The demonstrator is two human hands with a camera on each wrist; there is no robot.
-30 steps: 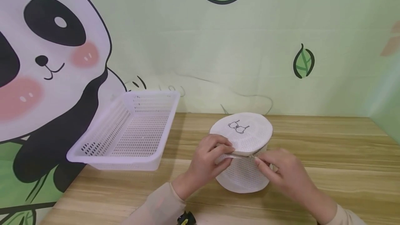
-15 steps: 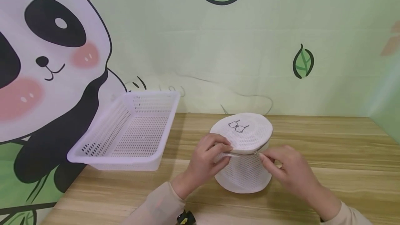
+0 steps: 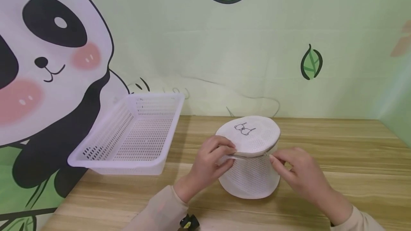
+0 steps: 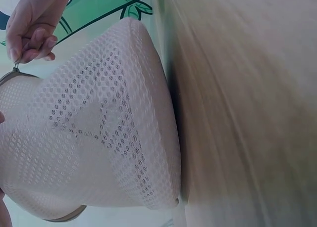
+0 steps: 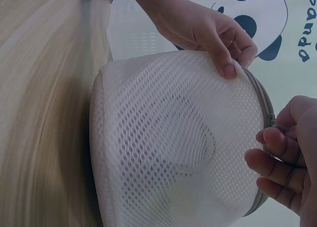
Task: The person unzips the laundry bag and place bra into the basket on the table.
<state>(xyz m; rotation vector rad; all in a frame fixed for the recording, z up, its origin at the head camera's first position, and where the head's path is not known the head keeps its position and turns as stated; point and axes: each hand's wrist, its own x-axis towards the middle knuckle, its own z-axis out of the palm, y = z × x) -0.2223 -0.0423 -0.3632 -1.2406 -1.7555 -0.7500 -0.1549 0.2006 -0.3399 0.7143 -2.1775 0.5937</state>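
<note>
A white mesh laundry bag, round and drum-shaped, stands upright on the table with a bra drawing on its lid. A grey zipper runs round the lid's edge. My left hand pinches the bag's rim at the front left, thumb below and fingers on the lid. At the front right, my right hand pinches the zipper pull between thumb and forefinger; in the right wrist view its other fingers are loosely bent. Through the mesh I cannot tell whether anything lies inside.
A white slotted plastic basket stands on the wooden table to the left of the bag. Behind the table hangs a green backdrop with a panda and leaves.
My right hand has moved right along the front of the rim, drawing the zipper pull with it. My left hand keeps its grip and has shifted slightly left. The basket stays put.
</note>
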